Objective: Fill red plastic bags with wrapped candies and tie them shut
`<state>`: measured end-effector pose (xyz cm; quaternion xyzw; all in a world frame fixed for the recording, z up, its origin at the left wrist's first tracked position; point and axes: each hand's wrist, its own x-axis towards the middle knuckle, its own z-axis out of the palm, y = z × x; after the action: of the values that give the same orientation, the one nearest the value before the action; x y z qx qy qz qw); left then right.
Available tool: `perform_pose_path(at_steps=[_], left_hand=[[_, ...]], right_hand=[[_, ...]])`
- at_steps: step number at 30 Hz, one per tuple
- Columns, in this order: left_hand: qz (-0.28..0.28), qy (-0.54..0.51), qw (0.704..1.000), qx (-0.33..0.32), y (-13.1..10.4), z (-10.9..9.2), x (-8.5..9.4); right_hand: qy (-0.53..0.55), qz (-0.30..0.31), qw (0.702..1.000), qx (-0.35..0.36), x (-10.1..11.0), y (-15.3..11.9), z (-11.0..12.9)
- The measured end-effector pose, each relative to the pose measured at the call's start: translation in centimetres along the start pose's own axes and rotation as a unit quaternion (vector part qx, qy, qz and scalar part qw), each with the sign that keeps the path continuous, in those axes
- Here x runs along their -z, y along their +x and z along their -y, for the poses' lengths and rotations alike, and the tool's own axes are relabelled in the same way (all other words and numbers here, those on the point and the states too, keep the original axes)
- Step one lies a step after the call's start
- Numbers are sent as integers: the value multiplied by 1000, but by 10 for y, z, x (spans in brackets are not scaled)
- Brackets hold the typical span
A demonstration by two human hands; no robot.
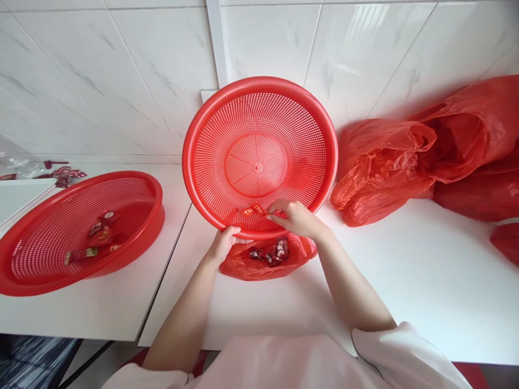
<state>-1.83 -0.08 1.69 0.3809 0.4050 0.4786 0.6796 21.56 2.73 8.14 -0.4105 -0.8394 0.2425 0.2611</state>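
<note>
A round red plastic basket [259, 85] with perforated sides is tilted toward me, its lower rim over an open red plastic bag [243, 269]. My left hand [222, 244] grips the basket's lower left rim, thumb on top, its other fingers partly hidden at the bag's edge. Inside the basket, my right hand [294, 218] pinches the end of a small red wrapped candy [253, 209] with yellow lettering. Several dark red wrapped candies [279, 249] lie in the bag below.
On the left stands a second red basket [141, 216] with several wrapped candies [101, 236] in it. More wrapped pieces [67, 174] lie behind it, near the wall. Filled red plastic bags [381, 162] stand at the right. A seam divides the white tabletop [425, 270].
</note>
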Motion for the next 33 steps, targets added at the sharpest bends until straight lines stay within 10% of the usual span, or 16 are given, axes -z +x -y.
perform_pose_path(at_steps=[8,20,33], left_hand=[[24,34,999,14,-6,-1,-9],[0,22,1000,6,-1,-2,2],[4,-1,1000,13,0,-1,1]], right_hand=[[-44,34,998,4,-40,8,3],[268,-52,952,-139,-28,12,-29],[204,55,977,-13,-13,5,-1]])
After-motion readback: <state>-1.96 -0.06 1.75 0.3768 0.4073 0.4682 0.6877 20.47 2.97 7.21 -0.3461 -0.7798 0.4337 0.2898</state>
